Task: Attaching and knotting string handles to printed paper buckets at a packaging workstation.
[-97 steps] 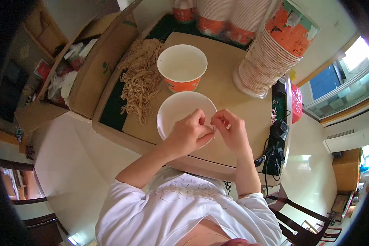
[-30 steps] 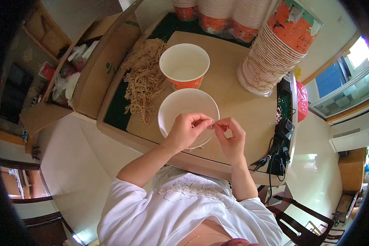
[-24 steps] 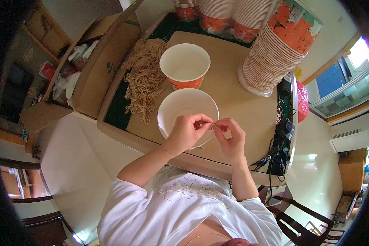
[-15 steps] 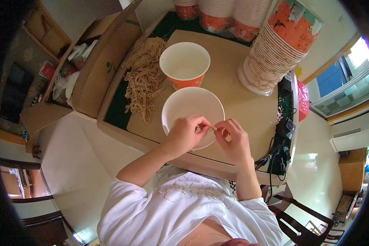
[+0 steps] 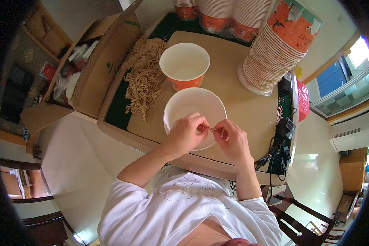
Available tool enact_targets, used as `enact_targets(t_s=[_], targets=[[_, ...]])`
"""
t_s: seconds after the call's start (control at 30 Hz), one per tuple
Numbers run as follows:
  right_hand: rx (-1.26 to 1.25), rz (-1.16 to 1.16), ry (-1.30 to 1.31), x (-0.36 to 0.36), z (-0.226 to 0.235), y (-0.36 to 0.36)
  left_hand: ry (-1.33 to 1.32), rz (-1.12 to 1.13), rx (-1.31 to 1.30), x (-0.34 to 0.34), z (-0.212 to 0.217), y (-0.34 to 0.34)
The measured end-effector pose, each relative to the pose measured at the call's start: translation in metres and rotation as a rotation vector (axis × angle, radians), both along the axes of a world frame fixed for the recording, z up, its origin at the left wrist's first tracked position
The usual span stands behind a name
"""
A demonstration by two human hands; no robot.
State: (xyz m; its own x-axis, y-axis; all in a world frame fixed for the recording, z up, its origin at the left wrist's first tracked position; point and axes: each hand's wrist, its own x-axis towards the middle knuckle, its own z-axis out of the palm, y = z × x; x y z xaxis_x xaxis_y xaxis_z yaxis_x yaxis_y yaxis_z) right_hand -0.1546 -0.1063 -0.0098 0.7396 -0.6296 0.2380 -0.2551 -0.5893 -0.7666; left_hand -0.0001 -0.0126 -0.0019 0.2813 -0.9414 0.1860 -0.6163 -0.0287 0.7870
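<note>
Thin beige twine strand (image 5: 211,130) is pinched by both left hand (image 5: 187,133) and right hand (image 5: 235,138) fingertips, over white round paper tub (image 5: 182,104), near edge of worktop (image 5: 125,136). Probably light, limp, not fragile; grip ends close together.

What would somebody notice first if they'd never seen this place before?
Probably the tall stack of orange paper cups at the upper right, with the big tangle of tan string left of the middle next. Then, in the center, the left hand and right hand meet over a white round tub, pinching a tiny pale piece.
</note>
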Motion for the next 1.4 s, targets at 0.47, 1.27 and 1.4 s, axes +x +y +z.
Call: enact_targets(t_s=[0.47,1.27,1.4], targets=[[-0.031,0.035,0.044,0.001,0.001,0.000,0.036,-0.025,0.027,0.000,-0.002,-0.001],[0.023,-0.026,-0.041,0.000,-0.002,-0.002,0.061,-0.110,-0.053,0.003,-0.007,-0.004],[-0.013,-0.011,-0.059,0.000,-0.003,-0.001,0.026,-0.051,-0.002,0.001,-0.002,-0.004]])
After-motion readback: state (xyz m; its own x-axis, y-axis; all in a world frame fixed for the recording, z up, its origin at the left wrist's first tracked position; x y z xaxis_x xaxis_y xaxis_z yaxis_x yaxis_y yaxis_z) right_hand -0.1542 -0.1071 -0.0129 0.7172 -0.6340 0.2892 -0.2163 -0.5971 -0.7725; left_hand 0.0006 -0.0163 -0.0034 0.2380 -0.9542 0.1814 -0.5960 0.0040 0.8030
